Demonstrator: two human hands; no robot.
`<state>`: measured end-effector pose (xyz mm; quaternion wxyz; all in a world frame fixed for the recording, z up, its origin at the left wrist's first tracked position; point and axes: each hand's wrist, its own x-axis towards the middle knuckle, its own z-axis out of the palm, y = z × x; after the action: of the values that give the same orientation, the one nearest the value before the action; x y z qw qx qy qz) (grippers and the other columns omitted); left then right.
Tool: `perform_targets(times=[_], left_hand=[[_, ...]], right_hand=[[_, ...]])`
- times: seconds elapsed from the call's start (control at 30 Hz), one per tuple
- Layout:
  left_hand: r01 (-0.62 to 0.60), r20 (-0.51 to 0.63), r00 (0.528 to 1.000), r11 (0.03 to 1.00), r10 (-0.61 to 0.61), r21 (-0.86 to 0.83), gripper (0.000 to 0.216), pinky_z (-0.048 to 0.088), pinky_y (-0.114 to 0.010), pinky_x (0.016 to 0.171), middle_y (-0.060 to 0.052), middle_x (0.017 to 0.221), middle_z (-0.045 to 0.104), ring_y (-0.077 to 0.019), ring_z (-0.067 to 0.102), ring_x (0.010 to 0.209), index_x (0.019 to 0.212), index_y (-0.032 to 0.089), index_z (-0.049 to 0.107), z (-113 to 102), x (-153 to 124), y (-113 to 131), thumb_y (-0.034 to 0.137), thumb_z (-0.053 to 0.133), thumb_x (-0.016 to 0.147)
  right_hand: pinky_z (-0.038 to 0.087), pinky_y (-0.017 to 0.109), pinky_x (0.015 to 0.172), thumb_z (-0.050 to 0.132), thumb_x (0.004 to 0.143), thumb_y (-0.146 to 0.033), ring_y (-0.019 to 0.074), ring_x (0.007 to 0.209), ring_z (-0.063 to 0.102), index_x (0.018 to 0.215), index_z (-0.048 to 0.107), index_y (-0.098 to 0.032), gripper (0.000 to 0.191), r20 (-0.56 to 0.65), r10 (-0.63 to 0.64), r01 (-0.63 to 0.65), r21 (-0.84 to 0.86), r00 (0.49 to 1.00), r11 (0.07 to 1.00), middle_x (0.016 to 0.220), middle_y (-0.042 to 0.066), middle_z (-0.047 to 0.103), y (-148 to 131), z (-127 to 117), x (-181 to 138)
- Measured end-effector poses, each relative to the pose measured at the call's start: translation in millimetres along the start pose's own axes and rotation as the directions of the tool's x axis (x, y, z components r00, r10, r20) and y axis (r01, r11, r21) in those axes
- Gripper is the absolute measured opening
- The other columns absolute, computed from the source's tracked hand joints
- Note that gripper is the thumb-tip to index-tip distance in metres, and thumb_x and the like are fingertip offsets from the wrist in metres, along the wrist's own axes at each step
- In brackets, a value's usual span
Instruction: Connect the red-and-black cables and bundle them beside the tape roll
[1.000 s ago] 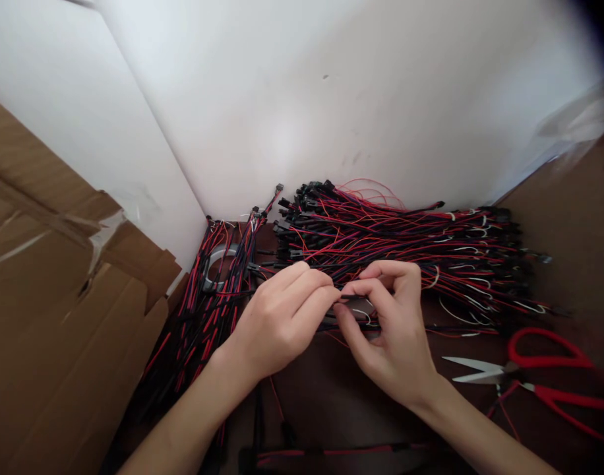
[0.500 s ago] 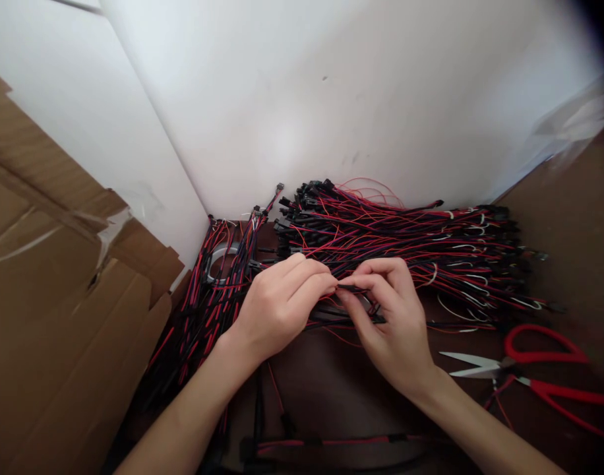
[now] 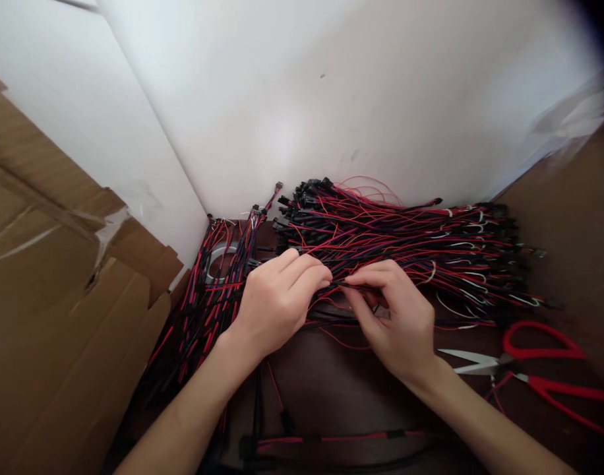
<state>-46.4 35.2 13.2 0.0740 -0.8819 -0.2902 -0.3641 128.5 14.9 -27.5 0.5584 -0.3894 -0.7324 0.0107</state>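
Observation:
My left hand (image 3: 277,300) and my right hand (image 3: 395,316) meet at the middle of a dark brown table. Both pinch a thin black cable piece (image 3: 342,285) between their fingertips. Just behind the fingers lies a big pile of red and black wire harnesses (image 3: 405,241) with black connectors at the left end and white ties at the right. More dark wires (image 3: 332,316) lie under my hands.
A second bundle of red and black wires (image 3: 203,310) runs along the left, over a grey tape roll (image 3: 217,258). Red-handled scissors (image 3: 524,363) lie at the right. Cardboard (image 3: 59,297) fills the left. A white wall (image 3: 332,99) stands behind. Another harness (image 3: 326,439) lies near me.
Both hands have shifted slightly away from me toward the pile, still pinching the black piece. The right hand's fingers have flattened and lowered onto the wires.

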Motion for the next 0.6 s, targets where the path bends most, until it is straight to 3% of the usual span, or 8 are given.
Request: perform_targets(times=[0.17,0.4,0.6], left_hand=[[0.055,0.048,0.997,0.998,-0.056,0.021,0.019,0.045,-0.03,0.066,-0.006,0.081,0.068,-0.0165,0.054,0.073,0.084,0.014,0.06,-0.1,-1.4,0.2,0.015,0.046,0.096],[0.082,0.024,0.996,0.997,-0.082,0.005,0.018,0.044,-0.03,0.065,-0.006,0.078,0.067,-0.0167,0.052,0.071,0.082,0.013,0.06,-0.1,-2.5,-0.4,0.015,0.048,0.095],[0.008,-0.018,1.0,1.0,-0.008,0.025,0.015,0.041,-0.031,0.065,-0.006,0.079,0.067,-0.0169,0.051,0.071,0.084,0.013,0.061,0.6,-1.0,1.1,0.016,0.05,0.095]], right_hand=[[0.051,0.028,0.059,0.061,0.087,-0.01,0.0149,0.073,0.061,0.095,0.061,-0.02,0.013,-0.014,-0.037,0.037,-0.015,0.999,0.999,0.082,0.004,0.063,1.4,0.9,-0.5],[0.051,0.028,0.063,0.061,0.088,-0.013,0.0147,0.076,0.061,0.098,0.063,-0.019,0.012,0.028,0.02,-0.021,0.045,0.999,0.999,0.086,0.004,0.063,-0.9,0.9,-1.7],[0.047,0.028,0.065,0.056,0.092,-0.016,0.0146,0.077,0.058,0.099,0.062,-0.02,0.01,0.124,0.159,-0.175,0.129,0.979,0.976,0.087,0.004,0.061,-4.7,0.2,-0.9]])
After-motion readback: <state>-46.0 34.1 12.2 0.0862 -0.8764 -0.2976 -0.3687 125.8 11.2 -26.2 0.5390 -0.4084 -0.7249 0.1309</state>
